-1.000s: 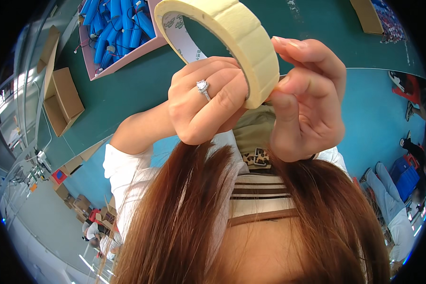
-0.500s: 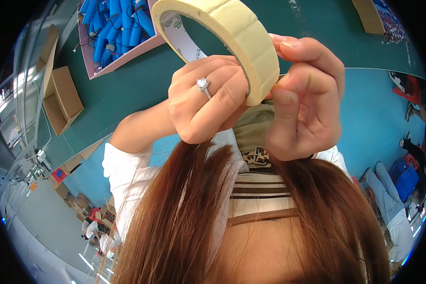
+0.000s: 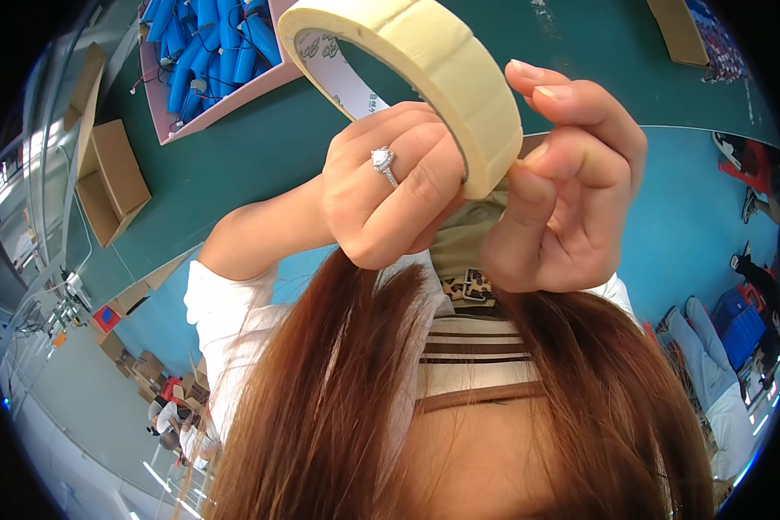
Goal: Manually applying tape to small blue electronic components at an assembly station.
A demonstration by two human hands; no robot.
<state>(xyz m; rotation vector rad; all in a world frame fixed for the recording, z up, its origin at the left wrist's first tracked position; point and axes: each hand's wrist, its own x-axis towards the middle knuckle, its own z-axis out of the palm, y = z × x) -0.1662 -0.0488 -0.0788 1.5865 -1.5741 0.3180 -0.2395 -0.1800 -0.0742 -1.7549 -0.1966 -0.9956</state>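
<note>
The left hand (image 3: 394, 186), wearing a ring (image 3: 382, 159) with a clear stone, is gripping a cream roll of masking tape (image 3: 468, 82) at the top centre of the frame, its fingers curling around the roll's lower rim and their tips staying hidden. The roll is tilting, its white inner core facing left. The right hand (image 3: 572, 195), right of centre, is holding thumb and index finger narrowly together at the roll's lower right edge; whether they are pinching a tape end, I cannot tell. Its other fingers are bending loosely above. Blue cylindrical packs (image 3: 201, 52) with thin wires are filling a pink box (image 3: 234, 107) at upper left, and an open cardboard box (image 3: 117, 186) is sitting at left on the green tabletop (image 3: 234, 160).
</note>
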